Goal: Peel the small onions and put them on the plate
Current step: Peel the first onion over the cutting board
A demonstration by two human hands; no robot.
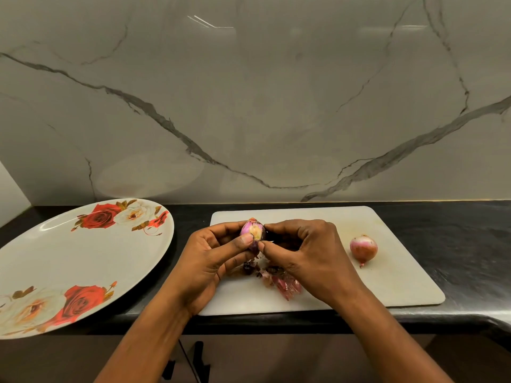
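Nearest the viewer, two bare forearms (143, 335) are seen entering from the lower edge and converging over the work area.

At far left, a large oval plate (91, 261), white and printed with red and cream roses, is laid on the black countertop (464, 244). It is set just beside the white cutting board (387, 272) and not touching it.

The left hand (213, 261) is raised above the board's left part. Its fingers are curled behind a small onion (253, 230) and its thumb is pressed against the front, so that the bulb is gripped upright with its tip pointing away from the viewer. The onion is partly stripped: pink-purple skin is seen around a pale yellow patch.

The right hand (307, 255) is brought against the same onion from the right. Its thumb and forefinger are closed together at the bulb's right side in a pinch. Whether skin is caught between them cannot be told.

Below the hands, reddish peel scraps (279, 283) are scattered on the board.

Further right, a second small onion (363, 248), in its pink skin, is laid on the board well apart from the hands.

Behind everything, a grey marble-patterned wall (249, 106) with dark veins is shown.
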